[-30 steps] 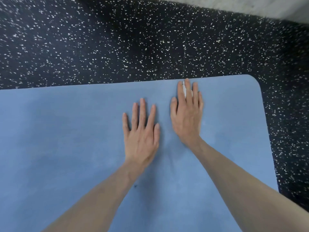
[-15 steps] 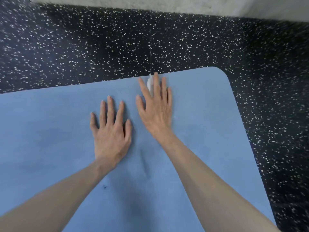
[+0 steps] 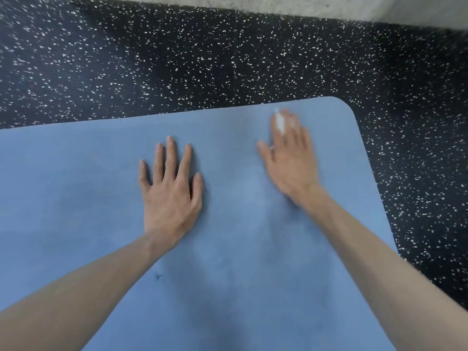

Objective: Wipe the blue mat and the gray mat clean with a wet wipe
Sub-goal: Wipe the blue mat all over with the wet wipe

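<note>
On the floor: a blue mat (image 3: 88,198) lies flat, filling the lower part of the view, its rounded far-right corner showing near the top right.
Left forearm: bare, it comes in from the lower left and runs up across the mat.
Dark speck: a small black mark (image 3: 158,276) sits on the mat just beside that forearm.
Left hand (image 3: 171,188): palm down and flat on the mat, fingers straight and spread, thumb out to the side, holding nothing.
Middle of the mat: blotchy darker and lighter patches show between the two arms.
Right hand (image 3: 291,158): blurred, palm down on the mat near the rounded corner, fingers stretched out straight and pressing down.
Wipe (image 3: 279,122): a white wipe peeks out between and under the right fingertips, pressed against the mat close to its far edge; most of it is hidden by the hand.
Right forearm: bare, it slants in from the lower right corner.
Floor (image 3: 253,59): black with white flecks, it wraps around the far and right sides of the mat.
Wall (image 3: 354,6): a pale gray strip runs along the top edge.
</note>
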